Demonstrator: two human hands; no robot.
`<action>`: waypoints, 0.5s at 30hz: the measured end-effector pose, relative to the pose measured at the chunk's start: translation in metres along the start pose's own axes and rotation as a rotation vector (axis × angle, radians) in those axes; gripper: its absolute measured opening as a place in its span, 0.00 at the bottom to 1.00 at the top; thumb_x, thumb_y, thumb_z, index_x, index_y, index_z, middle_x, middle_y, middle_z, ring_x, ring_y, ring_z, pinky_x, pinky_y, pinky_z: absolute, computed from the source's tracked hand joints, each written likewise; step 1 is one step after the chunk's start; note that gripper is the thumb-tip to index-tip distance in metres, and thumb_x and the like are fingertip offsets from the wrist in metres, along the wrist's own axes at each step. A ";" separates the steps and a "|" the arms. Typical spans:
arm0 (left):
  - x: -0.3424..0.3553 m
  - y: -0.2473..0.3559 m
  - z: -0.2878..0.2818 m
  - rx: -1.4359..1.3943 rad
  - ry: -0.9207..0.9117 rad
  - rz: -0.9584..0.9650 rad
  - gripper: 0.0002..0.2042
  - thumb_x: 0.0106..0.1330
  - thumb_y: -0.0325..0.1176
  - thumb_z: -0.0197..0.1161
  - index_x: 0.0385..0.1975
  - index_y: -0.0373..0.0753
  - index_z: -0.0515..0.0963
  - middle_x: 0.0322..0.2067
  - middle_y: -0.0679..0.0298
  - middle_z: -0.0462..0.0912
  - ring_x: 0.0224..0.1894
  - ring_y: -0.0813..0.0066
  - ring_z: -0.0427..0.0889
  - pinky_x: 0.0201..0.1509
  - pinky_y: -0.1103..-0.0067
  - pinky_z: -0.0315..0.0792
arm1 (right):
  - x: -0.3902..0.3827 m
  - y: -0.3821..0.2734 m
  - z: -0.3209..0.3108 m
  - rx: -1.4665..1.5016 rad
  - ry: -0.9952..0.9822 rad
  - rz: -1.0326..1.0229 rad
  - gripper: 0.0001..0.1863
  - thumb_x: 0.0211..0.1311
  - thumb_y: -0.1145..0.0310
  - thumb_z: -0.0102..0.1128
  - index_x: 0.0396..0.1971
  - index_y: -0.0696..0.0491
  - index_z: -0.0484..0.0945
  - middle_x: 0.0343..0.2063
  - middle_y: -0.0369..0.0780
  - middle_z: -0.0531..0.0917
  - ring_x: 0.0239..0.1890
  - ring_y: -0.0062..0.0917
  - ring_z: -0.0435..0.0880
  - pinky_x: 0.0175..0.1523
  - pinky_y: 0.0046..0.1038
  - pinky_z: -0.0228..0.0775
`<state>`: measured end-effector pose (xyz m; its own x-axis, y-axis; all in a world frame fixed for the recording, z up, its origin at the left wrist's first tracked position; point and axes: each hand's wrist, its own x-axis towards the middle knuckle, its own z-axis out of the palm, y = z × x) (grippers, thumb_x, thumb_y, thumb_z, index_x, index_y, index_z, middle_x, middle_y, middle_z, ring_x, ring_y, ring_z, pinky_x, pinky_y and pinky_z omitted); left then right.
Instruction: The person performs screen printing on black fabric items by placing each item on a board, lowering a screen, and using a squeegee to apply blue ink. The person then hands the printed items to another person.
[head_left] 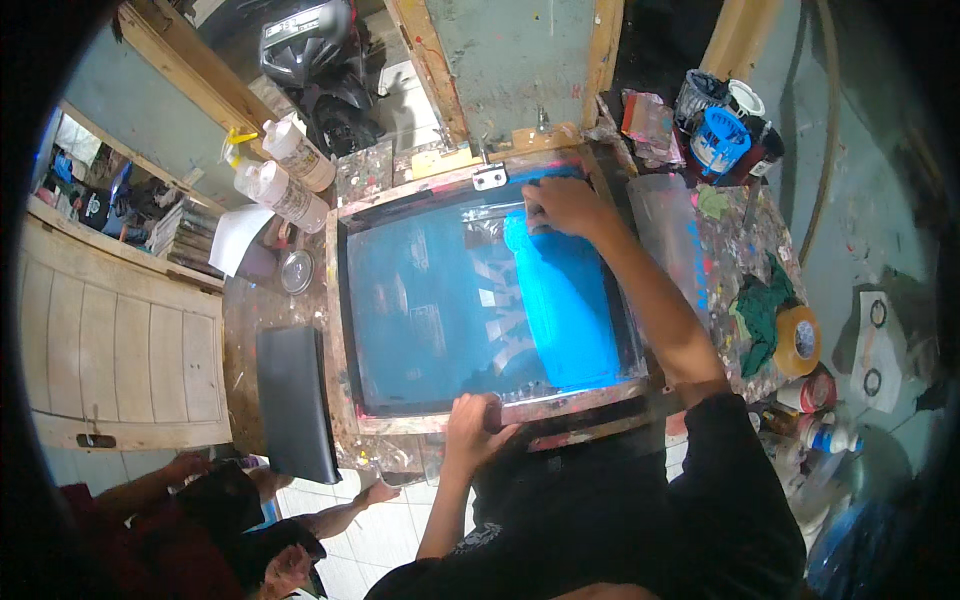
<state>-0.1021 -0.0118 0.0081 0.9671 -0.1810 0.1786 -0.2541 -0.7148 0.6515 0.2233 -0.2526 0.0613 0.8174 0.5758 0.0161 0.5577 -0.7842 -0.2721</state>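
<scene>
Right hand (562,207) stretches far out, clenched on a squeegee (532,212) over glossy blue ink (565,310); left hand (472,420) grips the paint-crusted wooden frame (400,424).

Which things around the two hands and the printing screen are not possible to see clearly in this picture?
Head view only:
- Tool under the right hand: covered by the hand.
- Left hand fingertips: curled over the wooden frame.
- Material beneath the screen: hidden by blue ink.
- Bottle labels: too small.
</scene>
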 end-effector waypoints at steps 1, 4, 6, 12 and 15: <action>-0.001 -0.001 0.002 -0.004 0.004 -0.003 0.26 0.45 0.39 0.84 0.41 0.39 0.77 0.34 0.58 0.80 0.39 0.55 0.78 0.44 0.67 0.71 | 0.006 0.004 -0.003 -0.004 -0.004 -0.003 0.12 0.61 0.59 0.68 0.38 0.49 0.78 0.35 0.44 0.83 0.44 0.41 0.84 0.48 0.45 0.73; -0.002 -0.005 0.005 0.053 -0.008 0.028 0.27 0.45 0.39 0.84 0.42 0.39 0.77 0.34 0.58 0.78 0.39 0.56 0.77 0.44 0.66 0.72 | 0.011 0.012 -0.002 0.071 -0.052 0.031 0.13 0.62 0.60 0.68 0.38 0.50 0.77 0.32 0.43 0.85 0.39 0.43 0.86 0.45 0.46 0.74; -0.001 -0.004 0.007 0.015 -0.001 0.059 0.27 0.45 0.39 0.84 0.42 0.39 0.77 0.35 0.58 0.79 0.39 0.56 0.77 0.44 0.66 0.72 | -0.004 0.016 0.005 0.058 0.121 -0.052 0.12 0.62 0.61 0.68 0.38 0.51 0.77 0.30 0.43 0.85 0.36 0.43 0.86 0.43 0.46 0.74; -0.004 -0.002 0.002 -0.006 0.001 0.046 0.27 0.46 0.40 0.81 0.44 0.37 0.78 0.34 0.56 0.77 0.38 0.53 0.76 0.44 0.64 0.71 | -0.123 -0.070 0.037 -0.082 0.274 -0.017 0.08 0.63 0.63 0.64 0.37 0.49 0.78 0.32 0.41 0.81 0.39 0.42 0.83 0.43 0.45 0.73; -0.005 -0.005 0.005 0.013 0.016 0.079 0.25 0.46 0.39 0.82 0.41 0.37 0.77 0.33 0.56 0.76 0.38 0.54 0.75 0.43 0.64 0.70 | -0.191 -0.107 0.044 -0.127 0.209 0.001 0.08 0.62 0.64 0.63 0.41 0.45 0.80 0.33 0.38 0.79 0.40 0.34 0.81 0.44 0.40 0.72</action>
<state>-0.1059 -0.0104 0.0007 0.9437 -0.2265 0.2410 -0.3295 -0.7072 0.6256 0.0010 -0.2684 0.0446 0.8226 0.5252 0.2182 0.5599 -0.8151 -0.1488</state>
